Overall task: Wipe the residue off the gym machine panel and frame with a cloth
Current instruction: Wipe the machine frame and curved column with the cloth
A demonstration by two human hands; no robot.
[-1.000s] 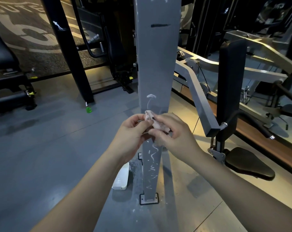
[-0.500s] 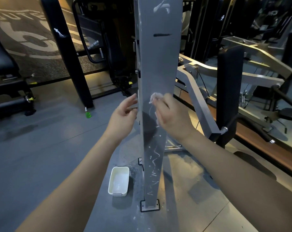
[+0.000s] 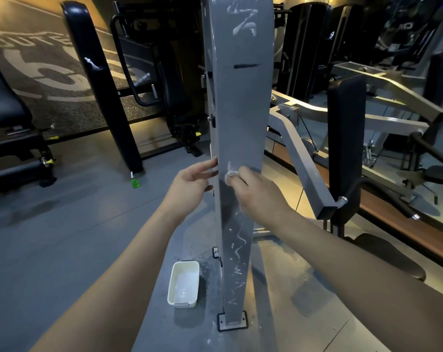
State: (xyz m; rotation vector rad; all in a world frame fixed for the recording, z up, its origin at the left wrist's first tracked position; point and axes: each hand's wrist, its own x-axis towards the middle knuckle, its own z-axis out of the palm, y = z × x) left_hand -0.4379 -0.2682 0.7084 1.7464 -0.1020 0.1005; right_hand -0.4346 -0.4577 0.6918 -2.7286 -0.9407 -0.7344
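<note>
Bench [image 3: 4, 115] in black padding stands at my ten o'clock, and a small green bottle [image 3: 135, 183] sits on the floor at the foot of a black upright [image 3: 101, 97]. My left hand [image 3: 190, 185] is open, fingers straight, their tips against the left edge of the grey panel [image 3: 240, 110]. At six o'clock from that hand, a white tray [image 3: 183, 284] lies on the floor just beside the panel's foot. My right hand [image 3: 261, 194] curls round the wadded cloth [image 3: 231, 174] and presses it on the panel's face, about halfway up. White residue [image 3: 237, 262] squiggles down the panel at six o'clock from the cloth, and another smear [image 3: 243, 21] shows at twelve o'clock, near the top. At three o'clock the grey frame arm [image 3: 301, 163] slopes down beside a black pad [image 3: 346, 138].
</note>
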